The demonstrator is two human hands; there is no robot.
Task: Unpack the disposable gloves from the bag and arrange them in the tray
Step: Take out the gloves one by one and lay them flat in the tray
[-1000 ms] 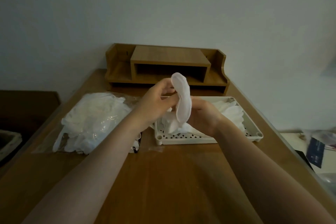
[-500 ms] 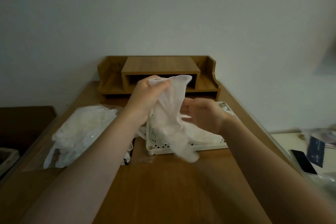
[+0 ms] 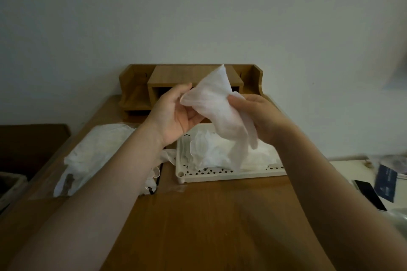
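Since half a second ago, both hands have lifted the glove point(image 3: 217, 105) higher, above the tray point(image 3: 231, 175). Left hand point(image 3: 176, 116) pinches its edge between thumb and curled fingers; right hand point(image 3: 257, 114) grasps the opposite side, glove fingers dangling toward gloves already in the tray. More gloves fill the bag point(image 3: 99, 152) at left on the desk point(image 3: 209, 222). I judge the thin film could cling to skin or tear if tugged apart. No writing is legible anywhere.
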